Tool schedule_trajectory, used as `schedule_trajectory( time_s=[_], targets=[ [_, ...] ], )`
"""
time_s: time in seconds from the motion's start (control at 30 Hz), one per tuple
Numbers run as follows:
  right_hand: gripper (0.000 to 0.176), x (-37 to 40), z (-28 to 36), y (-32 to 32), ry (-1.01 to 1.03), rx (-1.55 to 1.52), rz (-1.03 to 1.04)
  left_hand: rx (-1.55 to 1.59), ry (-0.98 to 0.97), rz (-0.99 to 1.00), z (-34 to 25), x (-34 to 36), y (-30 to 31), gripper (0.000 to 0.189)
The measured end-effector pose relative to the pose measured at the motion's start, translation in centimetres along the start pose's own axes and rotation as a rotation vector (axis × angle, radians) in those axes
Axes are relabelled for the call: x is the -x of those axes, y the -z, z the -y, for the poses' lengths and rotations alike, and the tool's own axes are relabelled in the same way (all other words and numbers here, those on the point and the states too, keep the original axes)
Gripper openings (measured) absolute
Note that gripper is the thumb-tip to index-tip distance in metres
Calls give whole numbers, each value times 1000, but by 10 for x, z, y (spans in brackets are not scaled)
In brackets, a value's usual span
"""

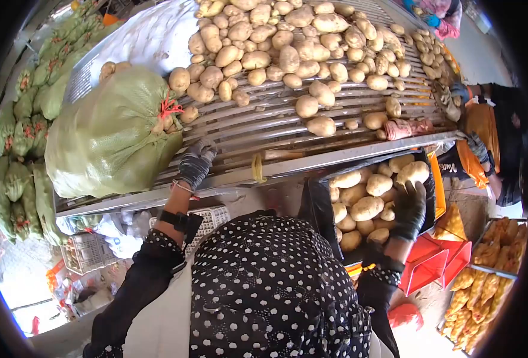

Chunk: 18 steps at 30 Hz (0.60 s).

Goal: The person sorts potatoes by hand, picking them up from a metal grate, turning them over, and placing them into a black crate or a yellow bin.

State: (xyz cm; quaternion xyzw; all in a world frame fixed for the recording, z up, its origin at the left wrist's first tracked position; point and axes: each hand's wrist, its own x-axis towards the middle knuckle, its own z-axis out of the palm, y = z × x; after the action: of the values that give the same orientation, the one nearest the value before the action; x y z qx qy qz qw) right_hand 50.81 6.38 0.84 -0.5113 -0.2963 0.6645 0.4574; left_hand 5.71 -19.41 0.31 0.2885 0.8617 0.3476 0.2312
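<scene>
My left hand (197, 162), in a grey glove, rests with fingers extended on the near edge of a slatted metal table (246, 128). Just left of it lies a full green woven sack (112, 134), its mouth tied with red string. My right hand (410, 209), in a dark glove, is over the right side of a black-lined crate (320, 209) full of potatoes (367, 209). Its fingers are spread, and the tips touch a large potato (413, 172) at the crate's far right corner. Whether the thumb presses on anything is hidden.
Many loose potatoes (288, 58) cover the table's far side. Filled green sacks (22, 143) are stacked at left. On the right, another person's gloved hands (477, 146) are by an orange bag (482, 122). A red crate (434, 262) and net bags (479, 298) stand lower right.
</scene>
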Motion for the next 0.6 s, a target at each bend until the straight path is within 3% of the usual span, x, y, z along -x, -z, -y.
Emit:
schedule_trajectory(
  time_s=[0.03, 0.07, 0.1, 0.17, 0.2, 0.23, 0.27, 0.3, 0.37, 0.4, 0.43, 0.5, 0.57, 0.6],
  targets=[
    [34, -17, -18, -22, 137, 41, 262, 21, 11, -1, 8, -1, 0, 22],
    [27, -36, -47, -52, 626, 551, 279, 12, -74, 6, 17, -1, -1, 24],
    [27, -1, -21, -121, 67, 315, 316, 2, -163, 12, 24, -1, -2, 25],
    [30, -10, -60, -168, 398, 598, 757, 52, -127, 89, 15, 2, 9, 29],
    [31, -7, -74, -195, 769, 967, 844, -69, -118, 182, 11, 3, 14, 30],
    [37, 6, -71, -222, 850, 1257, 895, -191, -108, 273, 8, 2, 17, 32],
    [43, 12, -73, -246, 971, 1438, 946, -169, -226, 311, 7, -1, 19, 31],
    [45, 8, -85, -259, 929, 1466, 966, -161, -215, 295, 6, -4, 19, 31],
    [45, 9, -96, -276, 921, 1516, 964, -318, -389, 147, -3, -16, 15, 36],
    [45, 4, -103, -278, 947, 1584, 1000, -233, -255, 122, -11, -24, 14, 43],
    [45, 3, -108, -278, 927, 1599, 972, -225, -251, 104, -22, -31, 16, 43],
    [42, -10, -116, -274, 853, 1620, 982, -404, -316, -45, -56, -46, 29, 49],
    [40, -5, -120, -254, 979, 1732, 942, -643, -202, -303, -86, -89, 32, 51],
    [39, -8, -115, -247, 1013, 1599, 996, -678, -150, -362, -96, -100, 38, 53]
  ],
)
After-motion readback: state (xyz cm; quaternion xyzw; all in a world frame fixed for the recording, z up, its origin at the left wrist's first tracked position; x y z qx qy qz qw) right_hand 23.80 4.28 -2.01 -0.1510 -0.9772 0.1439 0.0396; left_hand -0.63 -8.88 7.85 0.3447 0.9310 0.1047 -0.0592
